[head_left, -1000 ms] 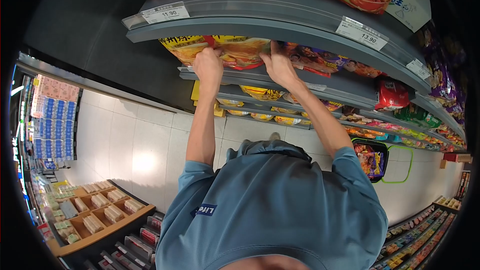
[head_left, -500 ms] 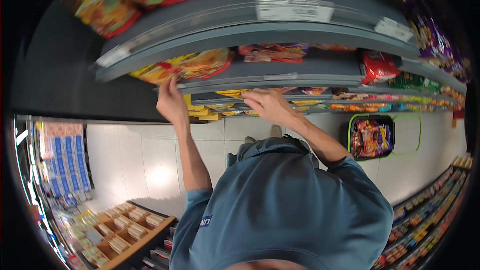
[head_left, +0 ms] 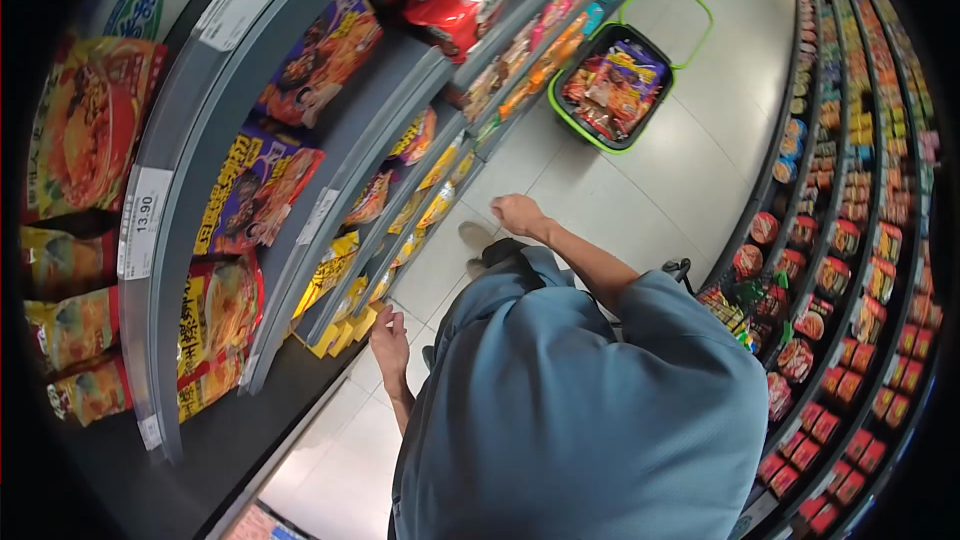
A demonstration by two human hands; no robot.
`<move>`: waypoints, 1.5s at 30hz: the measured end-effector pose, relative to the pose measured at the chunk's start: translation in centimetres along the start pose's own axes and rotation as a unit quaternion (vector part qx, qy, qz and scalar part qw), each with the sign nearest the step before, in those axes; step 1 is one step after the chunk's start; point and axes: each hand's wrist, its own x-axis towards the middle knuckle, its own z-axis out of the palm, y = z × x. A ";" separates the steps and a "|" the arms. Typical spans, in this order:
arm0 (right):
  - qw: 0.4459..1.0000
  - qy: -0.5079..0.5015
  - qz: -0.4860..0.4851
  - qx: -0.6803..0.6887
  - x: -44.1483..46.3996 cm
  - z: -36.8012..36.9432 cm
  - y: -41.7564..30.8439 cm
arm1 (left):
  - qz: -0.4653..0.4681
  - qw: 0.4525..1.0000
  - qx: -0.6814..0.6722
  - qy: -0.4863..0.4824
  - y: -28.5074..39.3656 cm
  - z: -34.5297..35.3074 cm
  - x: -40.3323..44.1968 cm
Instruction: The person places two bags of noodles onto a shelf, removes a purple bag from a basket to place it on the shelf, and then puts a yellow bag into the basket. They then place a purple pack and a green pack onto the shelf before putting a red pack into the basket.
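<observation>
Now the left hand (head_left: 390, 343), loosely open, and the right hand (head_left: 518, 215), half curled, had come away from the shelf (head_left: 374, 140), both empty.

Beyond the right grip (head_left: 518, 215), a black basket (head_left: 569, 123) with a bright green rim and green handle (head_left: 706, 15) shows purple, red and orange packets (head_left: 620, 85). Left of the left grip (head_left: 390, 342), yellow-and-red bags (head_left: 222, 312) carry black lettering. Between both grips and below, the shirt (head_left: 590, 400) is plain blue-grey.
</observation>
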 end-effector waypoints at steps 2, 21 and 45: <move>0.995 -0.002 0.095 0.021 -3.1 1.9 5.6 | 0.019 0.997 0.010 -0.072 -2.3 1.5 0.6; 0.919 0.057 0.358 0.154 -15.2 -4.7 35.3 | 0.019 0.783 0.509 -0.357 -23.5 14.7 -4.7; 0.813 0.356 0.318 0.333 9.2 -18.5 58.1 | -0.210 0.936 0.120 -0.257 30.4 33.9 5.0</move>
